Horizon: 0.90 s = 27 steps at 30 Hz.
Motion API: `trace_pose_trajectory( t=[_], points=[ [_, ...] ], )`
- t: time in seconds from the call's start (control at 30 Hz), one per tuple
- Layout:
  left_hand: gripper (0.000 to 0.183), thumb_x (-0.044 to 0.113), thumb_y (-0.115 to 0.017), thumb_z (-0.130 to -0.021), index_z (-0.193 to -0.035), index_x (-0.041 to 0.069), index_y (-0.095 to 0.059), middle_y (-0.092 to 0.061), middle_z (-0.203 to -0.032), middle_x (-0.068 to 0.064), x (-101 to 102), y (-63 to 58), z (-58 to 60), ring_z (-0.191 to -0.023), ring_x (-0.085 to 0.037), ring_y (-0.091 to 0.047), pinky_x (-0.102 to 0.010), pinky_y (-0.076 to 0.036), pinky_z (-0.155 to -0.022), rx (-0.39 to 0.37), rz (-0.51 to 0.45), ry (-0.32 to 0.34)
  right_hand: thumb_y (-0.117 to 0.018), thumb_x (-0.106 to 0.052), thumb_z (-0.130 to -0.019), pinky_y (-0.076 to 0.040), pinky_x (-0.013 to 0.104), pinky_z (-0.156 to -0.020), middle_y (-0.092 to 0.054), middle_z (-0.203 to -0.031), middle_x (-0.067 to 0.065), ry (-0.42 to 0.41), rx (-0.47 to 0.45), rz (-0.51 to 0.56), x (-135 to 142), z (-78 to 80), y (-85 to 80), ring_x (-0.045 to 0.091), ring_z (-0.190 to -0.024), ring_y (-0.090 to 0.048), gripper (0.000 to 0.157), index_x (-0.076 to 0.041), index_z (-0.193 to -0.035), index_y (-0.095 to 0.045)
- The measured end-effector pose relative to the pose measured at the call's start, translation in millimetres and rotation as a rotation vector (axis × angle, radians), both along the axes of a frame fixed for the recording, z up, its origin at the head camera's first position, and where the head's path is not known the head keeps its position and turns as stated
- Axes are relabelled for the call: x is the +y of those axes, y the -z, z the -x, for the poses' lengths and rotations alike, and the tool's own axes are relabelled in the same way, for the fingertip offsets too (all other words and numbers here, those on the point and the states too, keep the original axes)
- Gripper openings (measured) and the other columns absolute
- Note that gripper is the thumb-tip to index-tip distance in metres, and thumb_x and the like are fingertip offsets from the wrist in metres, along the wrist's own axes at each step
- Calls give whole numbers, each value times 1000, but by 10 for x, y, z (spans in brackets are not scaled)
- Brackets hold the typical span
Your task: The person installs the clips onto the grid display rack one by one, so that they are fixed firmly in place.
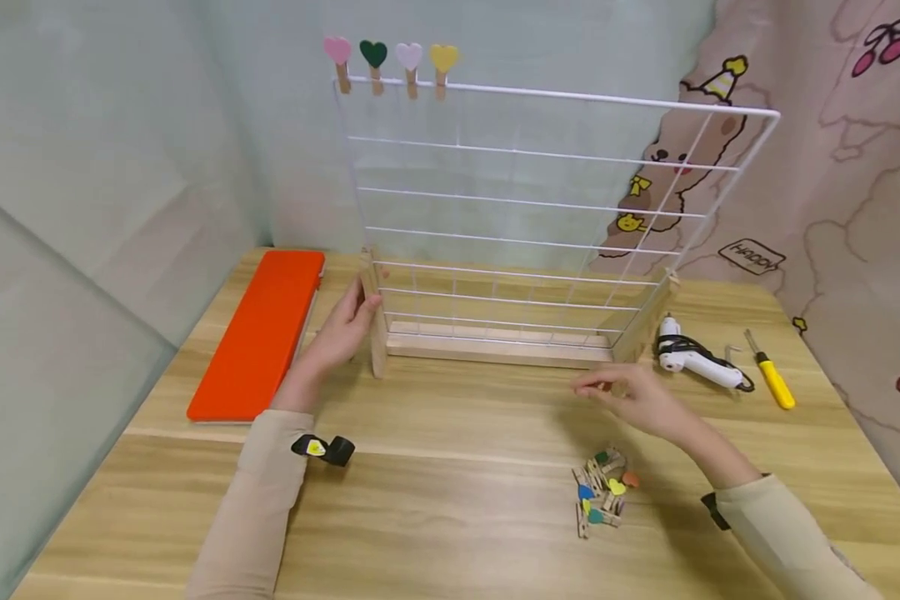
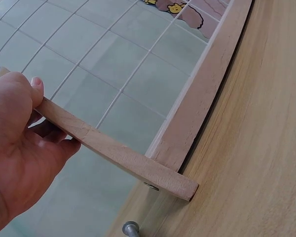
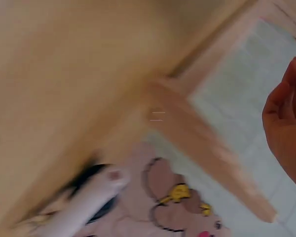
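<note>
1. Steadying the wire rack (image 1: 457, 146) on the desk (image 1: 420, 517) seems to be the left hand's (image 1: 342, 329) job in the head view; its fingers are clamped on the left post (image 1: 377, 342). A firm, gentle hold there should stop any rocking.
2. Also in the head view, four heart clips (image 1: 409, 58) sit in a row at the left end of the top wire (image 1: 607, 99). Loose clips (image 1: 617, 487) lie piled on the desk, nearer the person than the right hand (image 1: 633, 398). An even gap matching that row would look neatest.
3. In the left wrist view, thumb and fingers take the post from opposite sides, beyond its join with the base bar (image 2: 202, 94): a sensible place, clear of the top wire.
4. In the right wrist view, blurred in places, the fingers are bent close together; I cannot tell whether they pinch a clip. Squeezing its legs fully before seating it should avoid scraping the wire.
</note>
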<state>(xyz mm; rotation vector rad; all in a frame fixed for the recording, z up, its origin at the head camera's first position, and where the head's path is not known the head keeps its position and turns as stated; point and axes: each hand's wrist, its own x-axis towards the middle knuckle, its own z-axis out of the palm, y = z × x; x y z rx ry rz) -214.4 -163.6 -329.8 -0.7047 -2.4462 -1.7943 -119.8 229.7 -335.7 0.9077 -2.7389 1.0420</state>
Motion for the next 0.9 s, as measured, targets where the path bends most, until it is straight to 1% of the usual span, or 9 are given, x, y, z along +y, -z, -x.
trace_pose_trajectory(
  t=[0.13,0.2,0.3,0.53,0.6,0.63,0.73,0.83,0.9],
  points=[
    [46,15,-35,-93,-135,0,-21,-24,-138,-20,22,-92,-81,-119,-31,-29,-48,-23,-98,7,6,2,-58,-9,-83,-47,23,-65,-64,-92,-6,-110,-13,-102,237,-105,282,6,-79,-56,17,-13,-98,-65],
    [45,14,-34,-93,-134,-1,-21,-23,-138,-21,33,-111,-100,-119,-31,-29,-48,-24,-98,6,15,3,-58,-7,-82,-47,24,-69,-63,-95,-4,-178,-21,-146,321,-177,356,7,-84,-56,20,-13,-100,-64],
    [44,13,-34,-94,-134,-1,-22,-24,-137,-21,42,-118,-108,-117,-30,-31,-48,-25,-97,4,15,-1,-58,-4,-81,-47,27,-74,-61,-100,-3,-237,-8,-201,395,-257,419,10,-90,-55,25,-13,-104,-62],
    [46,17,-33,-94,-136,4,-19,-19,-140,-19,24,-121,-101,-123,-29,-25,-47,-22,-99,-14,35,-6,-64,-4,-76,-47,24,-72,-59,-95,-5,-244,121,-246,400,-302,475,9,-85,-55,25,-13,-99,-64],
    [47,19,-33,-94,-137,5,-18,-17,-141,-17,15,-110,-95,-125,-28,-23,-45,-21,-100,-23,39,-4,-66,-6,-74,-47,23,-70,-58,-94,-6,-250,145,-257,381,-293,488,8,-83,-54,24,-14,-97,-65],
    [48,20,-33,-94,-137,7,-18,-17,-141,-16,1,-73,-69,-125,-26,-22,-45,-21,-101,-20,41,-5,-67,-8,-74,-47,23,-70,-58,-93,-6,-252,150,-266,369,-286,490,7,-83,-54,24,-15,-96,-65],
    [47,24,-34,-94,-136,10,-20,-20,-141,-14,-35,36,10,-124,-26,-25,-44,-22,-100,-1,31,1,-68,-10,-73,-47,23,-70,-57,-93,-8,-259,137,-292,329,-264,483,6,-83,-53,23,-17,-95,-64],
    [47,27,-35,-93,-136,12,-22,-23,-140,-13,-64,134,84,-121,-26,-28,-45,-23,-99,25,29,3,-66,-13,-75,-46,21,-70,-56,-92,-10,-266,82,-319,285,-238,451,4,-82,-53,22,-18,-96,-63],
    [48,28,-35,-93,-135,10,-22,-25,-139,-12,-58,130,86,-121,-25,-29,-45,-23,-99,33,31,3,-66,-13,-76,-46,20,-68,-57,-91,-11,-270,43,-333,263,-223,427,3,-81,-53,21,-18,-97,-63]
  ],
)
